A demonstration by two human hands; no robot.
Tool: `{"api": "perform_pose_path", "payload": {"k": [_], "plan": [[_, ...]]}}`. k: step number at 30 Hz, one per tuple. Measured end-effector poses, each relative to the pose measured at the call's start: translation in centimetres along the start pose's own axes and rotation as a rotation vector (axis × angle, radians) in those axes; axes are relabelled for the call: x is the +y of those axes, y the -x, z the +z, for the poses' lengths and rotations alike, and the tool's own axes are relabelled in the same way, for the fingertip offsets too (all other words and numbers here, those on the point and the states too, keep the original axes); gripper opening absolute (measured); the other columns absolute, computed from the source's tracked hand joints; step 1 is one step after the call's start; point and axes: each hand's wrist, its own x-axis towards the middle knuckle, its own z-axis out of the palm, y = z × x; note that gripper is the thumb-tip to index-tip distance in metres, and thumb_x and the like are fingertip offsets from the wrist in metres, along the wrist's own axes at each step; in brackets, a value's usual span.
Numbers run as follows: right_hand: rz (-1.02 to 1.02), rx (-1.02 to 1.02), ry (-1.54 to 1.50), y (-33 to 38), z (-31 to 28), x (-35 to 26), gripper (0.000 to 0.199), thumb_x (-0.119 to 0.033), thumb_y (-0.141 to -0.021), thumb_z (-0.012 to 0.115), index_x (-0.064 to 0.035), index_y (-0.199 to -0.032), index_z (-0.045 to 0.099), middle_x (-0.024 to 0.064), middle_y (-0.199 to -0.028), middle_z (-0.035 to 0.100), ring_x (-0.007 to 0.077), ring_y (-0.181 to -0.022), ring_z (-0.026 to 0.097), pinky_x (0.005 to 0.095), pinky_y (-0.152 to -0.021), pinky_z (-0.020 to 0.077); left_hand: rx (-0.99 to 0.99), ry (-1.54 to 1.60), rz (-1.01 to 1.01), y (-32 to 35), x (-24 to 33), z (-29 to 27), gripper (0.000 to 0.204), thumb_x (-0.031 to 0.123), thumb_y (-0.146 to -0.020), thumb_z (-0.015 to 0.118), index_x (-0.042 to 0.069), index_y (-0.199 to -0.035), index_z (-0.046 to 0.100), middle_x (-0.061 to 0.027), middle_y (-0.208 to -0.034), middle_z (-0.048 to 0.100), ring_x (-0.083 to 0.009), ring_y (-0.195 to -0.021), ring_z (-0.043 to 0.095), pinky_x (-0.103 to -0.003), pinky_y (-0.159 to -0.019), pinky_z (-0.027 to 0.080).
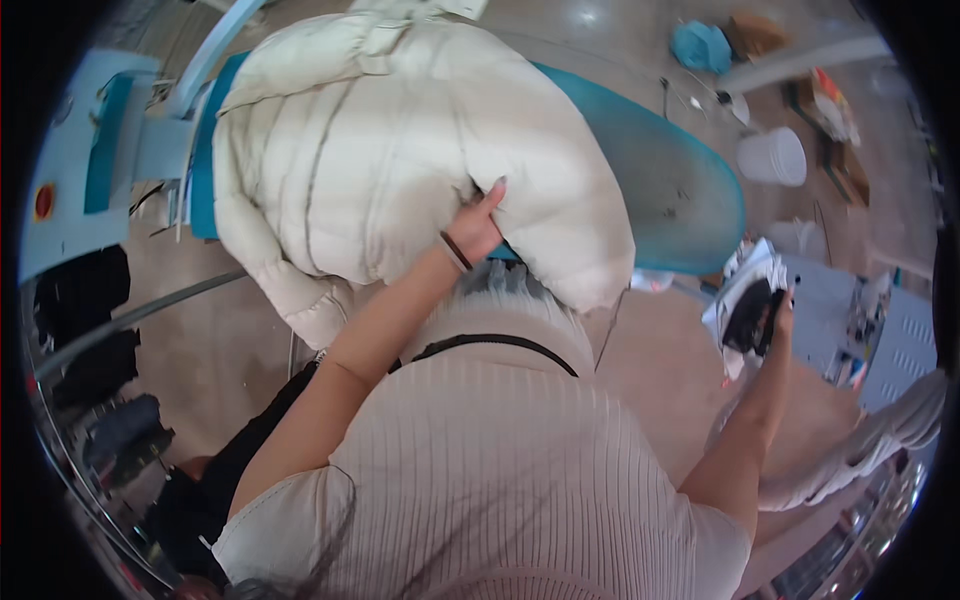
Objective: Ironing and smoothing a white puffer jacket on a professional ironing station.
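Observation:
A cream puffer jacket lies spread over a teal ironing board, its quilting seams running lengthwise and one sleeve hanging off the near left side. My left hand grips the jacket at its near edge, the thumb raised and the other fingers partly hidden by fabric. Off to the right, my right hand is closed around a black object that looks like an iron. White cloth or paper lies around that object, and its exact shape is hard to make out.
A pale blue machine housing with a red knob stands at the left. Dark garments hang near a metal rail. A white bucket, a blue bag and cardboard boxes sit on the floor at the far right.

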Motion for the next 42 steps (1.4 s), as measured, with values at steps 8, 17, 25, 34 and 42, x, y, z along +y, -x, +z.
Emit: {"api": "perform_pose_path", "payload": {"k": [8,17,25,34,42], "plan": [[-1.353,0.495,0.588,7.7,22.5,-26.4,0.053,-0.031,-0.085,0.067,-0.0027,-0.127,0.050,0.0177,-0.128,0.052,0.0354,-0.120,0.048,0.0425,-0.102,0.0374,0.477,0.153,0.140,4.1,0.6,-7.9,0.055,0.042,-0.090,0.060,0.007,-0.131,0.049,-0.0087,-0.131,0.054,-0.0233,-0.116,0.053,-0.037,-0.099,0.044],[-1.906,-0.452,0.922,33.5,55.6,-52.0,0.072,-0.033,-0.073,0.074,-0.0083,-0.134,0.044,0.0190,-0.108,0.062,0.0366,-0.094,0.064,0.0436,-0.079,0.0517,0.174,-1.920,0.394,15.4,10.7,-11.5,0.047,0.039,-0.089,0.063,0.005,-0.121,0.060,-0.0120,-0.120,0.061,-0.0265,-0.114,0.054,-0.037,-0.101,0.039],[-1.552,-1.475,1.049,34.2,34.9,-55.9,0.032,-0.020,-0.083,0.070,0.0007,-0.106,0.063,0.0069,-0.088,0.068,0.0164,-0.073,0.064,0.0336,-0.065,0.0516,0.668,-1.481,-0.113,29.5,38.2,-13.9,0.055,0.037,-0.081,0.073,0.001,-0.120,0.060,-0.0107,-0.117,0.064,-0.0209,-0.107,0.058,-0.033,-0.094,0.045],[-1.015,-1.023,-0.597,11.7,10.2,-40.9,0.065,-0.032,-0.083,0.065,-0.0011,-0.136,0.044,0.0157,-0.133,0.051,0.0267,-0.119,0.053,0.0401,-0.102,0.0398,0.604,-1.925,-0.082,23.7,53.7,2.0,0.067,0.019,-0.065,0.084,-0.002,-0.121,0.057,-0.0098,-0.111,0.066,-0.0202,-0.101,0.060,-0.033,-0.094,0.046],[-0.572,-0.568,-0.891,1.2,4.0,-23.1,0.058,-0.030,-0.090,0.054,-0.0001,-0.138,0.041,0.0162,-0.135,0.049,0.0276,-0.121,0.052,0.0395,-0.100,0.0431,1.055,-2.095,-0.723,14.3,50.7,9.2,0.054,0.021,-0.067,0.081,0.005,-0.115,0.061,-0.0170,-0.116,0.063,-0.0246,-0.110,0.059,-0.039,-0.094,0.047]]}}
